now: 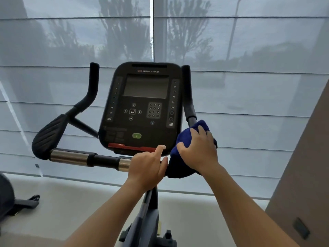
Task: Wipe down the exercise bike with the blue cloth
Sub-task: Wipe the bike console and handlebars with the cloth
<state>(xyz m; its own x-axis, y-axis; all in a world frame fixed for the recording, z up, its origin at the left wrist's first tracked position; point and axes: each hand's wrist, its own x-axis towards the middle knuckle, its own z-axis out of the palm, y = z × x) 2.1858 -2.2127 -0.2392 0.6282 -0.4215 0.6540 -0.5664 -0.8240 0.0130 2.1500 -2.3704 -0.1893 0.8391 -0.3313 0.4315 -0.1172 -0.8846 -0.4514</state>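
The exercise bike's black console [142, 104] faces me, with its screen dark. A handlebar [89, 158] with chrome sections runs across below it, and black grips rise at left and right. My right hand [199, 150] grips the blue cloth [179, 166], which is bunched over the right elbow pad of the handlebar. My left hand [147, 166] holds the bar just left of the cloth, fingers curled around it and the index finger lifted toward the console's red strip. The pad under the cloth is hidden.
A bare black elbow pad [49, 134] sits at the bar's left end. Sheer window blinds [249, 104] hang right behind the bike. A brown wall or pillar [302, 175] stands at the right. Another machine's base [16, 202] lies on the floor at lower left.
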